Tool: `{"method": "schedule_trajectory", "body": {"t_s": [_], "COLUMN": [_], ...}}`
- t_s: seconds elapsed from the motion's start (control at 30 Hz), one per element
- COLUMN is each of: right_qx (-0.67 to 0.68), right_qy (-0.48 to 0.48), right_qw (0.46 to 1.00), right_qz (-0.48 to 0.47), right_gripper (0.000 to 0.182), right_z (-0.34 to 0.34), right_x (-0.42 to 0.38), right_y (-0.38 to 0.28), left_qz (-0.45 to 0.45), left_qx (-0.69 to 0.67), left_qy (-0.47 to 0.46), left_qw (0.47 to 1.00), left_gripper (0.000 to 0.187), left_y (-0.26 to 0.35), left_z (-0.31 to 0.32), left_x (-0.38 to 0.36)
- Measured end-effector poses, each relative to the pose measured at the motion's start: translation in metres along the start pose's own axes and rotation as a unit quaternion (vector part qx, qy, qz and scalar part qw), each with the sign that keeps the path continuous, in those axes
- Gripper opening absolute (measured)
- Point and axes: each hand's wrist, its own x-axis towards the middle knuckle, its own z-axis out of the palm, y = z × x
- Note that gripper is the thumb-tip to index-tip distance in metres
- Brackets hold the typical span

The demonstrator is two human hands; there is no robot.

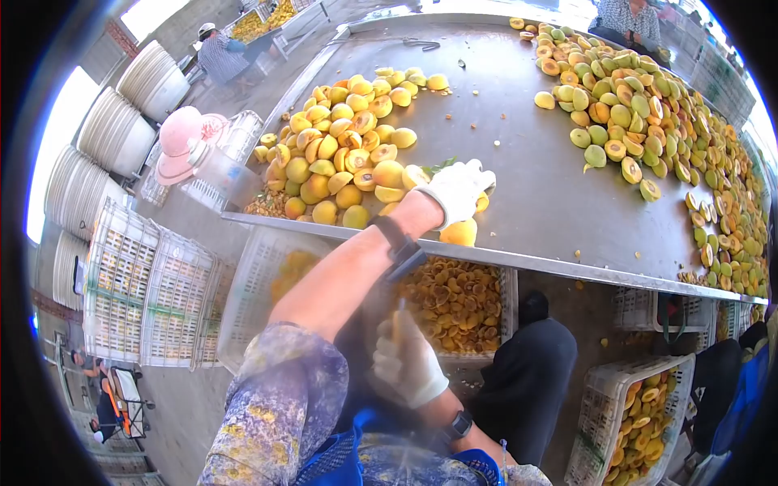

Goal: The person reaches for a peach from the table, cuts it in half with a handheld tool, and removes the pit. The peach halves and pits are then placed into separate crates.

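Note:
My left hand (460, 191), in a white glove, reaches over the near edge of the metal table with its fingers curled down on a yellow peach (483, 202), mostly covered by the glove. Just below it, another yellow peach (459, 233) lies at the table edge. To its left is a heap of whole and halved peaches (340, 150). My right hand (409, 364), also gloved and blurred, is lower, near my lap, closed around a slim tan tool (397, 322) whose tip is too smeared to make out. A crate of cut peaches (508, 312) stands under the table edge.
A larger heap of greener halved peaches (640, 113) covers the table's right side. Stacked white crates (146, 283) and white tubs (105, 130) stand left. A filled crate (585, 421) is at lower right. Other people (223, 57) sit farther off.

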Motion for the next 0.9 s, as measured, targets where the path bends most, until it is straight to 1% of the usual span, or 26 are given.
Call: {"method": "schedule_trajectory", "body": {"t_s": [0.07, 0.1, 0.13, 0.17, 0.2, 0.23, 0.3, 0.37, 0.4, 0.43, 0.5, 0.53, 0.57, 0.63, 0.67, 0.7, 0.77, 0.8, 0.83, 0.87, 0.9], "right_qx": [-0.07, -0.105, -0.132, -0.144, -0.216, -0.243, -0.285, -0.276, -0.258, -0.19, -0.232, -0.246, -0.258, -0.232, -0.228, -0.224, -0.234, -0.241, -0.239, -0.237, -0.23], "right_qy": [0.041, 0.061, 0.077, 0.102, 0.047, 0.047, 0.054, 0.076, 0.084, 0.058, 0.102, 0.1, 0.101, 0.104, 0.089, 0.074, 0.101, 0.115, 0.116, 0.115, 0.115], "right_qw": [0.994, 0.986, 0.974, 0.961, 0.925, 0.904, 0.863, 0.86, 0.868, 0.909, 0.882, 0.864, 0.846, 0.87, 0.876, 0.882, 0.879, 0.878, 0.88, 0.882, 0.884], "right_qz": [-0.076, -0.112, -0.169, -0.211, -0.308, -0.348, -0.414, -0.423, -0.416, -0.367, -0.398, -0.427, -0.456, -0.423, -0.415, -0.407, -0.402, -0.397, -0.394, -0.391, -0.39], "right_gripper": [0.043, 0.043, 0.046, 0.036, 0.034, 0.031, 0.028, 0.027, 0.027, 0.026, 0.021, 0.021, 0.02, 0.021, 0.022, 0.023, 0.024, 0.025, 0.025, 0.025, 0.025], "right_z": [0.011, 0.014, 0.011, 0.014, 0.009, 0.007, 0.006, 0.011, 0.015, 0.031, 0.034, 0.034, 0.031, 0.031, 0.025, 0.022, 0.027, 0.028, 0.026, 0.024, 0.023], "right_x": [-0.007, -0.009, -0.009, -0.015, -0.012, -0.012, -0.01, -0.006, -0.005, -0.015, -0.018, -0.016, -0.014, -0.024, -0.026, -0.028, -0.033, -0.036, -0.036, -0.034, -0.031], "right_y": [0.0, 0.0, -0.001, -0.007, -0.012, -0.015, -0.022, -0.021, -0.018, -0.016, -0.012, -0.012, -0.013, -0.015, -0.018, -0.022, -0.025, -0.026, -0.027, -0.03, -0.031], "left_qz": [0.001, -0.009, -0.019, -0.03, -0.075, -0.047, -0.048, -0.102, -0.124, -0.103, -0.071, -0.078, -0.092, -0.118, -0.2, -0.161, -0.185, -0.149, -0.11, -0.066, -0.133], "left_qx": [-0.014, -0.078, -0.14, -0.201, -0.278, -0.361, -0.534, -0.549, -0.533, -0.531, -0.529, -0.547, -0.538, -0.614, -0.68, -0.672, -0.567, -0.45, -0.321, -0.182, -0.383], "left_qy": [0.05, 0.1, 0.148, 0.193, 0.175, 0.207, 0.208, 0.188, 0.181, 0.202, 0.192, 0.188, 0.202, 0.246, 0.224, 0.241, 0.123, 0.186, 0.25, 0.307, 0.259], "left_qw": [0.999, 0.992, 0.979, 0.96, 0.941, 0.908, 0.818, 0.808, 0.817, 0.817, 0.824, 0.812, 0.813, 0.741, 0.67, 0.682, 0.793, 0.861, 0.907, 0.932, 0.877], "left_gripper": [0.037, 0.036, 0.036, 0.036, 0.036, 0.038, 0.038, 0.04, 0.043, 0.042, 0.038, 0.034, 0.029, 0.023, 0.02, 0.02, 0.022, 0.023, 0.024, 0.025, 0.026], "left_y": [-0.005, -0.01, -0.008, -0.004, 0.006, 0.0, 0.014, 0.036, 0.042, 0.045, 0.043, 0.042, 0.04, 0.042, 0.044, 0.035, 0.027, 0.02, 0.01, 0.001, 0.004], "left_z": [-0.003, -0.005, -0.014, -0.023, -0.031, -0.016, 0.009, 0.017, 0.024, 0.032, 0.03, 0.029, 0.03, 0.026, 0.018, 0.029, 0.028, 0.035, 0.044, 0.047, 0.028], "left_x": [-0.011, -0.021, -0.042, -0.065, -0.092, -0.11, -0.153, -0.184, -0.195, -0.203, -0.213, -0.215, -0.215, -0.214, -0.218, -0.218, -0.222, -0.222, -0.219, -0.217, -0.22]}}
